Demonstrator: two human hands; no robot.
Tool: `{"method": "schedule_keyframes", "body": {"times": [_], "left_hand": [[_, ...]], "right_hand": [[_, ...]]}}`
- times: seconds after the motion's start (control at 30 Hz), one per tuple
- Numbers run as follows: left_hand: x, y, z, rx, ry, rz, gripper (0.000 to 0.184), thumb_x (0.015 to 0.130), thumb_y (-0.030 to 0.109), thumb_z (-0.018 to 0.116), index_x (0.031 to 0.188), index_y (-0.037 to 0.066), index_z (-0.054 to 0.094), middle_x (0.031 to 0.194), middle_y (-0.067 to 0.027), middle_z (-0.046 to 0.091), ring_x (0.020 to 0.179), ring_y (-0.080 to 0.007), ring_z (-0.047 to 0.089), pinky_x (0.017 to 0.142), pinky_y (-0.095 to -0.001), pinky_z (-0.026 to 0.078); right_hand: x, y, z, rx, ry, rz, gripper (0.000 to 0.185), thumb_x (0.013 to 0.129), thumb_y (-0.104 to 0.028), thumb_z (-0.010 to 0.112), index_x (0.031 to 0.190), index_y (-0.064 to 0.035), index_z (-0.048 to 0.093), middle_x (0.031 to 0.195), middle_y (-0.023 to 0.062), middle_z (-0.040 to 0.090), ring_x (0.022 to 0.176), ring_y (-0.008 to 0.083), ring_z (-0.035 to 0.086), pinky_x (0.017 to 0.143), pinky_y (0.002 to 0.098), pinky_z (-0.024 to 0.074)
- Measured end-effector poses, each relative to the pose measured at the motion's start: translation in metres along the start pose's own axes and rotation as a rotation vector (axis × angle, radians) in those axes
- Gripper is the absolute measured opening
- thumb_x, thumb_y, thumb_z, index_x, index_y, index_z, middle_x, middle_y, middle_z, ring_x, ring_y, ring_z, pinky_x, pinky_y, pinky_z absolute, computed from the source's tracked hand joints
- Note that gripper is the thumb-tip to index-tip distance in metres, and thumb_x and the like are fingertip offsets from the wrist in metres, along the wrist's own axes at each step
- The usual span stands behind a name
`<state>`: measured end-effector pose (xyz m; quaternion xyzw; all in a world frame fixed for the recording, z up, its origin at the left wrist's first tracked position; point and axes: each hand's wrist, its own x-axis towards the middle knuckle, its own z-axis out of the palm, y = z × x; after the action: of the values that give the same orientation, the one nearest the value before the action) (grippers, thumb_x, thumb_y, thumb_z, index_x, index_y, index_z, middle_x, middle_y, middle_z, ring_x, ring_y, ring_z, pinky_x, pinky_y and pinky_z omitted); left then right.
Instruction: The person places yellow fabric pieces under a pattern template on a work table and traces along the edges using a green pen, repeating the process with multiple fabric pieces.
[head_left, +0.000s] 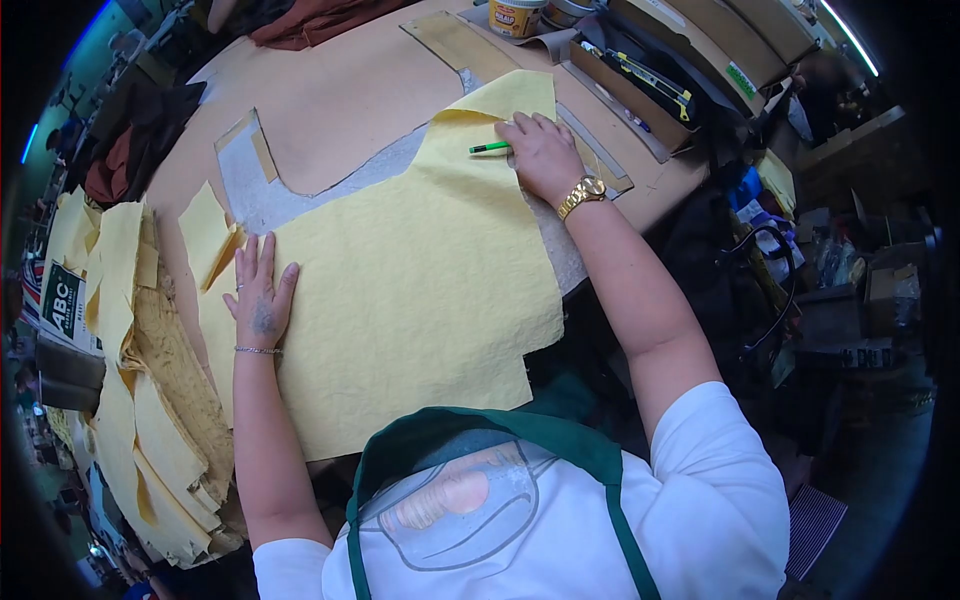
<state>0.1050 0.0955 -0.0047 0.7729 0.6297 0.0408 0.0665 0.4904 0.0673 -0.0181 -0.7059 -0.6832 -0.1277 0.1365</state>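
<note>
A large yellow sheet that looks like leather (420,300) lies over a grey pattern board (375,165), part of which shows past its upper edge. My left hand (262,305) rests flat on the sheet's left side, fingers stretched out and pointing away from me. At the upper right, my right hand (545,155) is on the sheet near a raised fold. A green pen (489,147) sticks out to the left from under its curled fingers. Whether those fingers also pinch the sheet's edge is hidden. A smaller yellow piece (205,235) lies just beyond my left hand.
Stacked yellow pieces (150,400) hang along the table's left side, beside an ABC container (68,305). At the back right, a cardboard box (635,95) holds a yellow-and-black cutter (655,80). A tub (516,17) stands behind. Dark cloth (150,135) lies at the far left.
</note>
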Motion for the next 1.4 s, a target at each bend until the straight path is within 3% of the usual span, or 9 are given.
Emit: {"method": "schedule_keyframes", "body": {"times": [0.4, 0.6, 0.7, 0.8, 0.9, 1.1, 1.13, 1.3, 1.4], "left_hand": [[0.0, -0.004, 0.001, 0.014, 0.015, 0.014, 0.057, 0.081, 0.048, 0.042, 0.131, 0.024, 0.027, 0.139, -0.0021, 0.017, 0.129, -0.0259, 0.011, 0.09, -0.066, 0.008], [-0.009, 0.003, 0.001, 0.013, 0.005, -0.017, 0.057, 0.082, 0.048, 0.04, 0.131, 0.023, 0.026, 0.14, -0.0038, 0.016, 0.129, -0.027, 0.01, 0.089, -0.0668, 0.008], [-0.023, 0.016, 0.0, 0.012, -0.023, -0.069, 0.058, 0.082, 0.048, 0.039, 0.132, 0.022, 0.025, 0.14, -0.0048, 0.013, 0.129, -0.0276, 0.008, 0.089, -0.0673, 0.009], [-0.035, 0.028, -0.003, 0.016, -0.047, -0.092, 0.058, 0.083, 0.048, 0.039, 0.132, 0.02, 0.024, 0.14, -0.0055, 0.012, 0.129, -0.0293, 0.008, 0.089, -0.0677, 0.01], [-0.045, 0.036, 0.0, 0.006, -0.049, -0.096, 0.059, 0.083, 0.047, 0.04, 0.132, 0.019, 0.024, 0.14, -0.0062, 0.012, 0.129, -0.0302, 0.008, 0.088, -0.0679, 0.01], [-0.041, 0.035, -0.002, -0.017, -0.055, -0.092, 0.058, 0.083, 0.047, 0.039, 0.132, 0.018, 0.025, 0.14, -0.0086, 0.011, 0.129, -0.0305, 0.006, 0.089, -0.0668, 0.01], [-0.039, 0.03, -0.002, -0.034, -0.047, -0.098, 0.058, 0.083, 0.047, 0.039, 0.132, 0.018, 0.025, 0.14, -0.0089, 0.01, 0.129, -0.0305, 0.005, 0.09, -0.0664, 0.01], [0.015, -0.024, -0.009, -0.016, 0.382, -0.26, 0.059, 0.083, 0.05, 0.036, 0.132, 0.019, 0.026, 0.14, -0.0083, 0.013, 0.129, -0.0299, 0.007, 0.091, -0.0656, 0.006], [0.066, -0.062, -0.023, 0.024, 0.092, -0.42, 0.061, 0.082, 0.057, 0.027, 0.131, 0.021, 0.027, 0.138, -0.0061, 0.019, 0.128, -0.0283, 0.01, 0.091, -0.0672, 0.004]], "right_hand": [[0.015, 0.007, 0.002, 0.021, -0.03, -0.041, 0.034, 0.079, -0.012, 0.039, 0.11, -0.0177, 0.05, 0.115, 0.0081, 0.047, 0.11, 0.0269, 0.041, 0.089, 0.0431, 0.0321], [0.052, 0.018, 0.0, -0.033, -0.177, 0.046, 0.029, 0.079, -0.014, 0.039, 0.105, -0.0163, 0.053, 0.104, 0.0089, 0.05, 0.101, 0.0263, 0.046, 0.085, 0.0421, 0.0347], [0.056, 0.006, -0.007, -0.068, 0.045, 0.109, 0.025, 0.077, -0.013, 0.041, 0.099, -0.014, 0.055, 0.096, 0.0098, 0.05, 0.094, 0.0264, 0.048, 0.08, 0.0419, 0.0383], [0.037, -0.026, -0.025, 0.089, 0.122, 0.115, 0.022, 0.076, -0.012, 0.042, 0.093, -0.0122, 0.056, 0.09, 0.0099, 0.049, 0.09, 0.0263, 0.049, 0.074, 0.0405, 0.0411], [0.007, -0.062, -0.021, 0.138, -0.086, -0.039, 0.019, 0.075, -0.01, 0.043, 0.089, -0.011, 0.055, 0.087, 0.0093, 0.048, 0.087, 0.0258, 0.049, 0.07, 0.0386, 0.0425], [0.044, -0.043, 0.011, 0.148, 0.027, -0.007, 0.02, 0.075, -0.011, 0.042, 0.091, -0.0114, 0.054, 0.091, 0.0088, 0.05, 0.092, 0.0266, 0.048, 0.078, 0.0422, 0.0383], [0.053, -0.041, 0.01, 0.153, -0.064, 0.046, 0.024, 0.076, -0.01, 0.041, 0.096, -0.0131, 0.054, 0.097, 0.0092, 0.049, 0.098, 0.0272, 0.045, 0.083, 0.0446, 0.0351], [0.072, -0.04, 0.016, 0.088, -0.141, 0.125, 0.03, 0.081, -0.012, 0.039, 0.108, -0.0173, 0.052, 0.116, 0.0109, 0.045, 0.113, 0.0297, 0.039, 0.09, 0.0449, 0.0336], [0.071, -0.038, 0.021, 0.094, -0.142, 0.143, 0.031, 0.082, -0.012, 0.038, 0.11, -0.0177, 0.051, 0.121, 0.0104, 0.042, 0.116, 0.0302, 0.036, 0.092, 0.0453, 0.0324]]}}
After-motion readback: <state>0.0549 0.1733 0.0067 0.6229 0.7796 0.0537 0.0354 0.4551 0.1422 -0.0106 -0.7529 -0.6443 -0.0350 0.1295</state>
